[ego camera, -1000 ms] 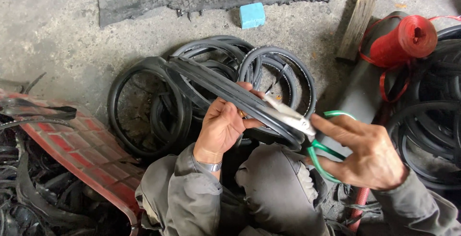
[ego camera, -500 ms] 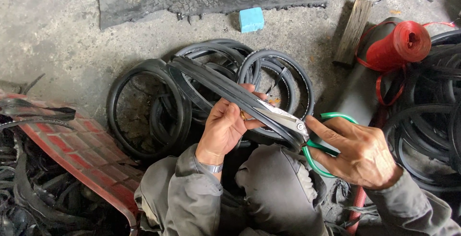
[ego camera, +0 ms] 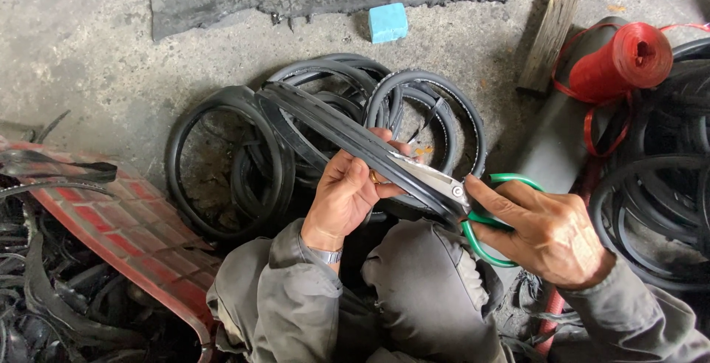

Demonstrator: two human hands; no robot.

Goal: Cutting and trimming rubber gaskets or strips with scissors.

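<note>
Above the knees, the left hand [ego camera: 347,200] pinches a black rubber strip [ego camera: 347,130] that runs up to the far left. The right hand [ego camera: 551,233] grips green-handled scissors [ego camera: 473,204], whose blades lie along the strip. Rubber rings [ego camera: 222,163] lie on the floor [ego camera: 74,52] behind.

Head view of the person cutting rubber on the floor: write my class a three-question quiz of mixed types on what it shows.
1. True or false: the left hand grips the black rubber strip.
2. Which colour are the handles of the scissors in the right hand? A red, B green, C blue.
3. Fill in: the red spool of twine lies to the person's ____ side.

Key: 1 true; 2 B; 3 right.
</note>
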